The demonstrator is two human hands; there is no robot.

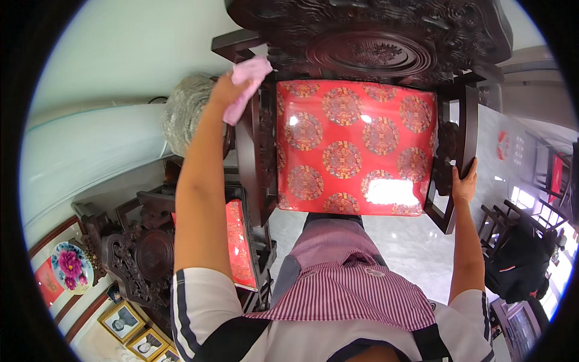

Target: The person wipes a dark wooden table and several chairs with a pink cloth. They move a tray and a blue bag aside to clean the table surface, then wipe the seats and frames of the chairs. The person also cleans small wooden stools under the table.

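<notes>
A carved dark wooden armchair (375, 50) stands before me, its seat covered by a glossy red cushion (342, 158) with round patterned medallions. My left hand (227, 90) grips a pink cloth (249, 81), which lies against the rear part of the chair's left armrest (249, 154). On the other side, my right hand (464, 182) rests on the right armrest (466, 122), fingers spread over its outer edge and the thumb on the inner side. It holds nothing loose.
Beside the left armrest is a grey, plastic-wrapped round object (183, 117). Another carved chair (154, 253) with a red cushion stands at lower left, near a flower-painted plate (72, 268) and gold-framed portraits (121, 321). A black bag or garment (520, 262) hangs over chairs at right.
</notes>
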